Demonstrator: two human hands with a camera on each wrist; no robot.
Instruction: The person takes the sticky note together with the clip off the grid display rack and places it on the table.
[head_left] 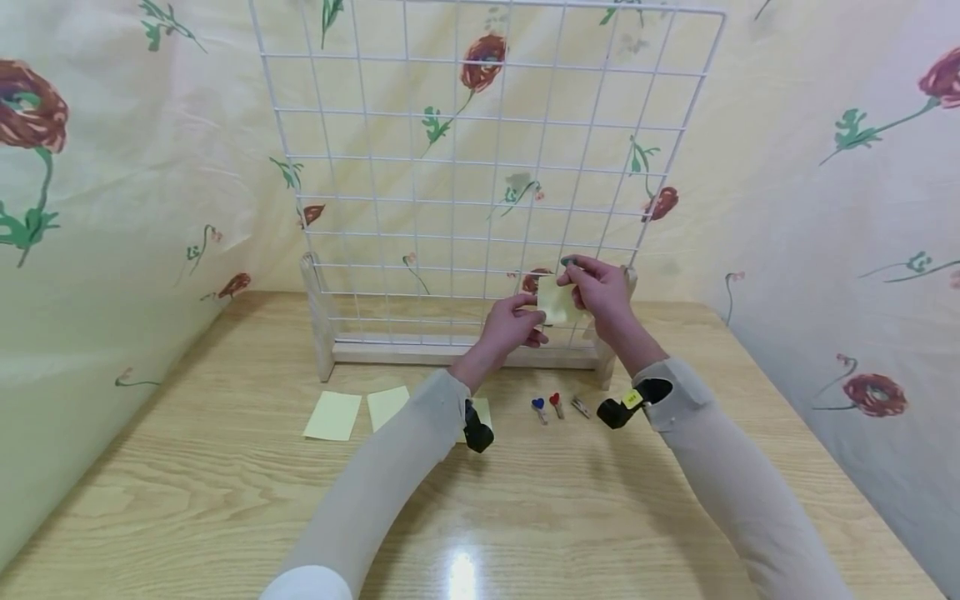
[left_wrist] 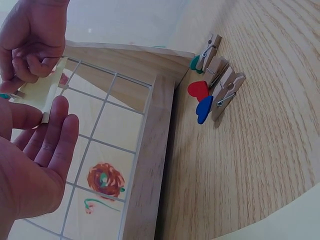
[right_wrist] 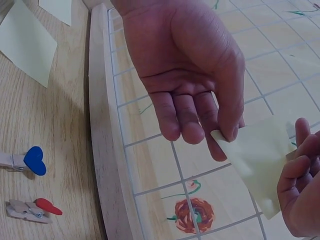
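My left hand (head_left: 510,325) pinches the left edge of a pale yellow paper note (head_left: 557,302) between thumb and fingers. The note is up against the white wire grid (head_left: 450,200), low on its right side. At the note's upper edge, my right hand (head_left: 604,293) pinches a small clothespin with a green decoration, mostly covered by the fingers. Three wooden clothespins lie on the table below: one with a blue heart (left_wrist: 204,110), one with a red heart (left_wrist: 198,90) and one with a green decoration (left_wrist: 196,63).
More yellow notes lie on the wooden table: one at the left (head_left: 332,416), another note (head_left: 386,407) beside it, and a third note (head_left: 484,412) partly behind my left forearm. The grid stands in a wooden base (head_left: 420,353). Flowered cloth (head_left: 840,250) surrounds the table.
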